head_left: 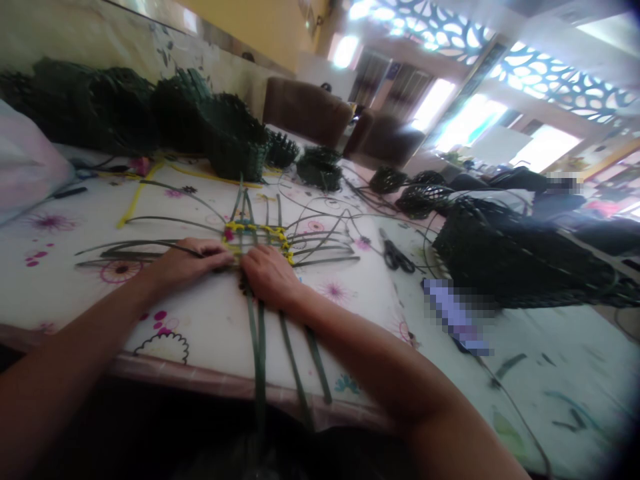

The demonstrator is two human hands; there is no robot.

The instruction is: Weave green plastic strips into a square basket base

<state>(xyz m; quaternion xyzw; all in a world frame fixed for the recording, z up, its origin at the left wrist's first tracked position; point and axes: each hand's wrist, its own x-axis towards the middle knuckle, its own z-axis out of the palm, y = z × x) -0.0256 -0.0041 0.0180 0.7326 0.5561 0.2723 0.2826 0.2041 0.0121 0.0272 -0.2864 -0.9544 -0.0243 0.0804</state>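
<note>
On the flowered tablecloth (210, 333) lies a small woven piece of dark green strips (260, 340) with a yellow strip (270, 231) worked along its edges. Loose green ends stick out of it on every side, some hanging over the near table edge. My left hand (193, 260) pinches a dark green strip at the left side of the weave. Close beside it, my right hand (270, 272) rests on the near part of the weave with its fingers bent down; its fingertips and whatever they hold are hidden.
Several finished dark green baskets (233, 140) stand along the back. Black-handled scissors (397, 257) lie to the right, near a blurred purple object (455, 317). A large dark woven basket (510, 253) is at the far right. A pale plastic bag (30, 160) sits at the left edge.
</note>
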